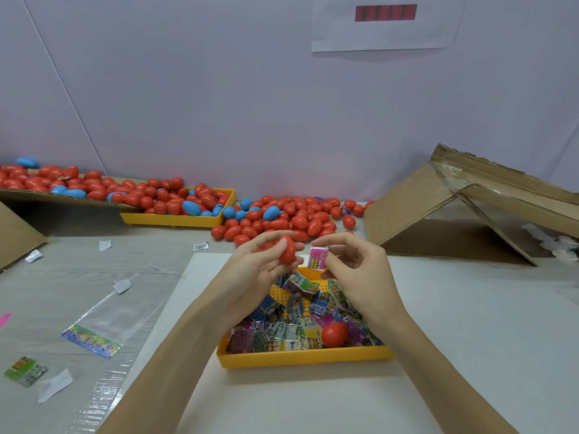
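My left hand (257, 267) holds a red plastic egg (287, 250) between thumb and fingers, above the far end of a yellow tray (300, 358). My right hand (351, 270) pinches a small pink packet (318, 258) just right of the egg. Several small printed packets (282, 333) fill the tray, and a second red egg (334, 334) lies on them at the near right.
A heap of red and blue eggs (282, 219) lies at the back of the table, spilling over another yellow tray (175, 219) and cardboard (47, 195). A collapsed cardboard box (454, 214) stands at right. Clear bags (103, 317) and loose packets (25, 371) lie at left.
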`<state>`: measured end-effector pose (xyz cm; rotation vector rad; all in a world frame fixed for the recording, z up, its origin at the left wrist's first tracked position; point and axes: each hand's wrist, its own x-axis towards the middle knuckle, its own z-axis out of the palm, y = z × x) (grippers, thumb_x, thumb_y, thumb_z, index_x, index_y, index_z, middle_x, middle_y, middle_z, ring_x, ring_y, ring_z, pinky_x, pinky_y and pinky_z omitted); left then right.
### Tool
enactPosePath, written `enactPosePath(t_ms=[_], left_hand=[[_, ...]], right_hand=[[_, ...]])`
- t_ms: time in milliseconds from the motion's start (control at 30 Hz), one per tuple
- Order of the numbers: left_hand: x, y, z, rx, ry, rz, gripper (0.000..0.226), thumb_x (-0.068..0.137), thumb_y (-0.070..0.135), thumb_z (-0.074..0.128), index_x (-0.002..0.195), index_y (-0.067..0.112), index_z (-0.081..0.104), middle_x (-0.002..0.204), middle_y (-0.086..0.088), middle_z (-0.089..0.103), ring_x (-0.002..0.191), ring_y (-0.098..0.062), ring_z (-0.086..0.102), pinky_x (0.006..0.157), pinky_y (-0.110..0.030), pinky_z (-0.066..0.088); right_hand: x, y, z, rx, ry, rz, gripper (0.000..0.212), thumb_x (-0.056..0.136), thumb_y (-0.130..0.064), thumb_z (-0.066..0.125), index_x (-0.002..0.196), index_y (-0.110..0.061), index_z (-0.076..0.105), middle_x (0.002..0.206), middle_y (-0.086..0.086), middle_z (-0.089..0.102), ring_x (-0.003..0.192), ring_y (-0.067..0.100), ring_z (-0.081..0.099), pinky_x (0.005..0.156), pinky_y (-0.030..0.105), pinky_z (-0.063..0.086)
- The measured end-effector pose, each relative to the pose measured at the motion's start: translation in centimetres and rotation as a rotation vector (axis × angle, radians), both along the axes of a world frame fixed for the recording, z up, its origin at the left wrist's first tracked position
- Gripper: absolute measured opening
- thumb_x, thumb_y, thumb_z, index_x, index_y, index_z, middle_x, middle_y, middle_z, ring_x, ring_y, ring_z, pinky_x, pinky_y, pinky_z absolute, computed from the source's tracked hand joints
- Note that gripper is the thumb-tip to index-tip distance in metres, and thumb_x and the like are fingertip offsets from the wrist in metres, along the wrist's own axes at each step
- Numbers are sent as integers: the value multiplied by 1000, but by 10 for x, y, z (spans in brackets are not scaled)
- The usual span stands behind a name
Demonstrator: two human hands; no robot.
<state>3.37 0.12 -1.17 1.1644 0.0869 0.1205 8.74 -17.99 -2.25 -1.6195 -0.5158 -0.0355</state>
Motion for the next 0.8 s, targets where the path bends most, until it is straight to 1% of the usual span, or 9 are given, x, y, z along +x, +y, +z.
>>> enactPosePath(t_ms=[100, 233, 300, 367, 467, 567, 633, 700, 800], left_hand=[[-2, 2, 1, -112, 0, -10, 35, 92, 14, 69, 121, -3, 58, 117, -28, 72, 109, -40, 72, 84, -33, 62], [-4, 1, 1, 172, 3, 71, 42, 86, 33, 75, 111, 4, 59, 98, -19, 77, 86, -32, 77, 71, -28, 62], [-3, 1, -1, 270, -12, 71, 34, 90, 30, 73, 112, 7, 60, 96, -15, 78, 80, -27, 75, 67, -26, 60], [-2, 2, -1, 317, -31, 22, 9, 103, 14, 59, 107, 8, 64, 94, -15, 75, 73, -28, 71, 61, -27, 56], [-3, -4, -3, 451, -40, 44, 20, 97, 20, 51, 88, 9, 66, 76, -9, 61, 56, -17, 52, 47, -21, 41], [-5, -13, -10, 810, -128, 155, 29, 97, 53, 62, 88, 26, 69, 70, 8, 59, 61, -6, 54, 56, -20, 43], [-6, -13, -12, 930, -177, 186, 24, 89, 56, 69, 93, 33, 73, 73, 7, 65, 69, -4, 62, 65, -23, 52], [-5, -12, -11, 895, -189, 151, 18, 89, 49, 74, 94, 32, 77, 79, 5, 70, 77, -9, 68, 72, -28, 57], [-4, -9, -9, 800, -160, 147, 6, 90, 37, 79, 88, 32, 79, 80, 7, 71, 76, -5, 68, 68, -17, 56]], right_hand=[[0, -2, 1, -12, 7, 9, 25, 98, -5, 67, 102, -27, 80, 92, -9, 78, 82, 10, 73, 69, 20, 58], [0, -3, 2, -55, -28, 1, 33, 98, -3, 66, 106, -31, 80, 95, -15, 77, 87, 6, 72, 72, 20, 59], [0, -2, 2, -62, -30, -13, 30, 97, -4, 69, 107, -30, 79, 94, -12, 77, 88, 8, 72, 74, 24, 61], [0, -2, 2, -54, -30, -28, 24, 96, -7, 72, 107, -27, 78, 91, -7, 77, 85, 10, 73, 75, 26, 61], [0, -1, 1, -52, -22, -42, 14, 94, -13, 74, 102, -24, 78, 84, -6, 76, 82, 10, 73, 75, 25, 61], [-1, -1, 0, -81, -9, -41, 9, 93, -18, 75, 97, -26, 78, 81, -9, 76, 81, 7, 72, 73, 22, 58], [-1, 0, -1, -113, -4, -42, 9, 92, -18, 75, 93, -28, 77, 77, -11, 74, 77, 5, 70, 70, 20, 55], [-2, 1, -2, -122, 34, -38, 9, 92, -20, 75, 90, -28, 77, 77, -9, 74, 76, 6, 69, 70, 23, 56], [-3, 2, 0, -100, 135, -12, 6, 92, -24, 74, 89, -27, 78, 79, -5, 75, 77, 6, 69, 72, 26, 59]])
